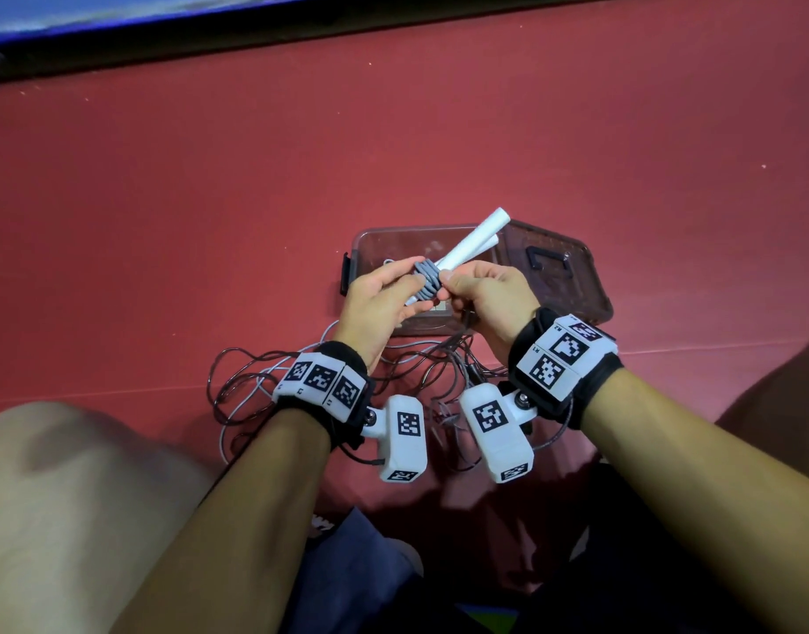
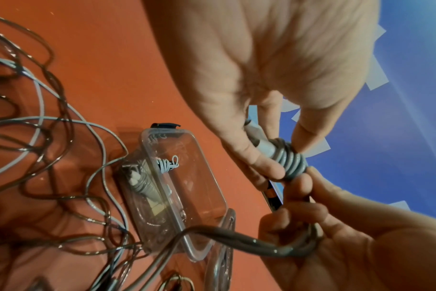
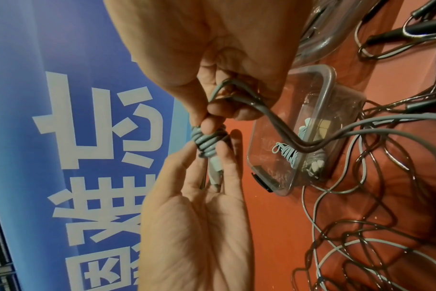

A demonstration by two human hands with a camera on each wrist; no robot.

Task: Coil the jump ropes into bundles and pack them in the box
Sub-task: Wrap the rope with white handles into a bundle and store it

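While the left hand (image 1: pixel 384 297) pinches the white handles (image 1: pixel 473 242) at frame centre to anchor the grey coil (image 1: pixel 428 283), the right hand (image 1: pixel 485 295) grips the loose rope (image 2: pixel 236 241), feeding turns above the clear box (image 1: pixel 384 242).

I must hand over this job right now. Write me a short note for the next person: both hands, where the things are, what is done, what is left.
Left hand: holds the white handles where the grey cord is wound round them.
Right hand: grips the cord's free end beside the coil.
Clear box: open on the red floor; its lid lies beside it.
Done: one coiled rope lies in the box.
Left: finish and secure this coil, pack it, then coil the loose ropes lying before the box.
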